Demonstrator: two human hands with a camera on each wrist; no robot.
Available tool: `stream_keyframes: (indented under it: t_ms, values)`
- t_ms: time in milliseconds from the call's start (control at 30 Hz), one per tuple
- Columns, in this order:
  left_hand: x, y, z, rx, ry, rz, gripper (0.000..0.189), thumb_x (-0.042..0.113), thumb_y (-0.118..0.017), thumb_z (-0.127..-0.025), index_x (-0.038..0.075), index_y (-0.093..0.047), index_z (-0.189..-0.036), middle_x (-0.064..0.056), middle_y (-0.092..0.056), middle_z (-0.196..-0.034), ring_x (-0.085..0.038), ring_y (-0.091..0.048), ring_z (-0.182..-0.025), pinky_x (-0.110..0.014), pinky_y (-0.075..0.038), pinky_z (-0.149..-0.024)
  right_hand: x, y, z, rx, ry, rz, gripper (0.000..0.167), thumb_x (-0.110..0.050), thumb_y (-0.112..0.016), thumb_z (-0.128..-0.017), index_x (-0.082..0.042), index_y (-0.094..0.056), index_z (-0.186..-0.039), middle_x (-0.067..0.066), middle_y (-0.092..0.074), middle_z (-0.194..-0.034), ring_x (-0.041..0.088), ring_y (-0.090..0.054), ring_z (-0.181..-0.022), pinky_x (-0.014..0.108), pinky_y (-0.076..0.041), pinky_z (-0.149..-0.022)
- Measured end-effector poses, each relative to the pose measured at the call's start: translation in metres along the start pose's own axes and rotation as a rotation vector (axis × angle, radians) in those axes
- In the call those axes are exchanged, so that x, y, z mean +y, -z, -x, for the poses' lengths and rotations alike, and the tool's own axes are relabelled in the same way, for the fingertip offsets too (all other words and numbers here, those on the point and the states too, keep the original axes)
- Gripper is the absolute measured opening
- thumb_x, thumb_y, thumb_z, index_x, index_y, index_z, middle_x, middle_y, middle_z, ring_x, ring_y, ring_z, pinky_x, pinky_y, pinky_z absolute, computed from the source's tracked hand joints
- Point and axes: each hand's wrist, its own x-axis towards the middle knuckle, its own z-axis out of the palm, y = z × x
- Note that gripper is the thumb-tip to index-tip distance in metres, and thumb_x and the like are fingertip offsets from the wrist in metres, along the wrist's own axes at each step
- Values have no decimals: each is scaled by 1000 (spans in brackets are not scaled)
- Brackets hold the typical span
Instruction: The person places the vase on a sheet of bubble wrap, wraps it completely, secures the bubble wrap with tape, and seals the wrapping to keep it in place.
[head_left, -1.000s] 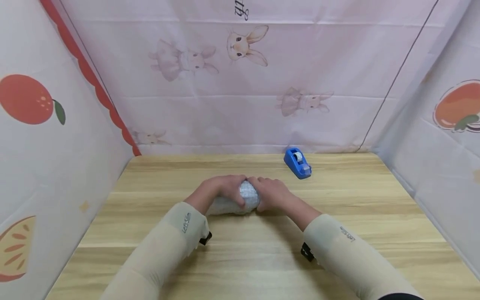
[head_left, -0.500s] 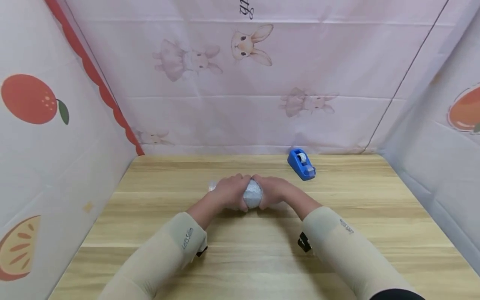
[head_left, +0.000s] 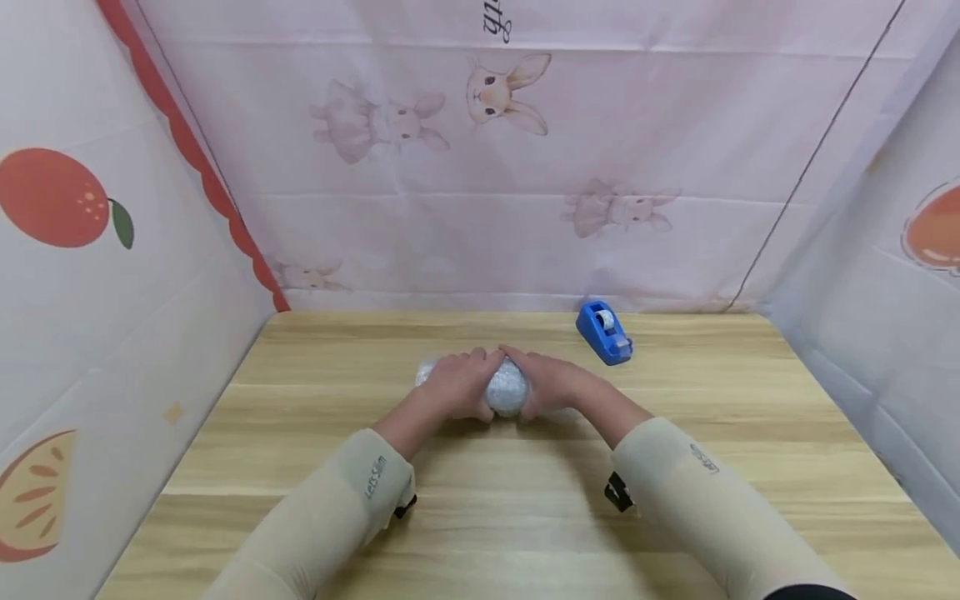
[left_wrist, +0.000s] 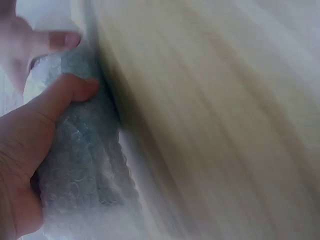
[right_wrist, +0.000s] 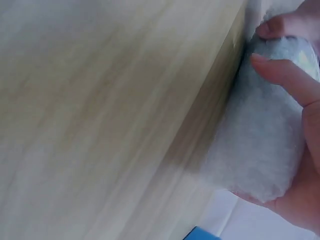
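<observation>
A bubble-wrapped bundle [head_left: 507, 390] is held lengthwise across the far half of the table [head_left: 510, 517], about midway between its left and right edges; whether its underside is fully borne by the wood cannot be told. It is gripped side by side by the left hand [head_left: 459, 387] and right hand [head_left: 552, 386], thumbs laid along the near side, fingers curled over and mostly hidden.

An uneven wrap edge [left_wrist: 116, 167] is exposed beneath the left hand. If pressure is eased there, the layers could be loosened; if the hands are turned unequally, the wrap could be skewed; if squeezed too hard, bubbles could be burst. A blue tape dispenser [head_left: 604, 333] is placed by the back edge, so one hand's grip might be given up in reaching it.
</observation>
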Motion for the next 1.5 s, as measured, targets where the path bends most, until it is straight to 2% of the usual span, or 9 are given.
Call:
stream_keyframes:
  t_ms: [167, 400, 567, 767, 933, 1067, 1200, 1333, 1500]
  values:
    - [-6, 4, 0, -104, 56, 71, 91, 50, -79, -69, 15, -41, -144, -4, -62, -111, -19, -60, -91, -42, -51, -79, -9, -5, 7, 54, -19, 173, 122, -48, -88, -66, -31, -11, -159, 10, -49, -141, 28, -54, -115, 49, -46, -92]
    - [-8, 19, -2, -256, 59, 352, 84, 48, -78, -71, 20, -44, -142, 4, -61, -106, -15, -58, -87, -36, -49, -76, -19, -7, 14, 115, 14, 325, 115, -64, -81, -66, -26, -21, -157, 9, -54, -137, 29, -55, -114, 51, -44, -92]
    - [-12, 19, -2, -350, 33, 520, 79, 45, -78, -72, 18, -46, -140, 4, -60, -107, -15, -58, -90, -34, -50, -77, -17, -12, 17, 134, 83, 336, 108, -70, -76, -67, -21, -32, -153, 7, -59, -125, 22, -58, -102, 45, -49, -87]
    - [-15, 20, -2, -377, 42, 538, 75, 48, -78, -72, 15, -49, -132, 3, -61, -106, -16, -59, -91, -33, -50, -79, -9, -19, 12, 167, 125, 295, 99, -66, -78, -67, -20, -40, -146, 4, -61, -115, 17, -58, -94, 39, -51, -80]
    - [-12, 23, -3, -344, 52, 463, 67, 49, -78, -73, 17, -51, -125, 5, -60, -102, -15, -58, -88, -32, -49, -76, -3, -16, 7, 135, 128, 228, 88, -64, -78, -69, -19, -46, -137, 0, -62, -110, 14, -58, -91, 36, -51, -78]
    - [-6, 20, -2, -262, 10, 331, 68, 59, -76, -73, 19, -51, -122, 6, -58, -101, -13, -57, -86, -32, -49, -74, 3, -12, 2, 96, 109, 153, 82, -67, -76, -68, -20, -48, -129, -6, -63, -103, 11, -58, -86, 33, -50, -76]
    - [-2, 13, 2, -192, 27, 229, 76, 76, -57, -81, 19, -48, -130, 3, -58, -107, -14, -57, -90, -35, -50, -78, 7, -10, -2, 52, 94, 87, 78, -66, -76, -68, -22, -49, -126, -7, -63, -101, 11, -58, -85, 32, -50, -75]
    - [-2, 6, 3, -128, 49, 167, 71, 73, -34, -93, 19, -46, -139, -4, -60, -116, -19, -58, -97, -42, -50, -85, 9, -8, -5, 23, 80, 34, 79, -65, -77, -68, -21, -49, -128, -5, -63, -102, 13, -58, -86, 34, -49, -76]
    - [-5, 3, 3, -70, 26, 139, 63, 65, -32, -99, 22, -47, -141, -6, -62, -119, -22, -61, -101, -44, -50, -87, 9, -8, -3, 41, 59, 32, 89, -74, -71, -69, -21, -47, -136, -3, -64, -108, 14, -59, -91, 36, -49, -80]
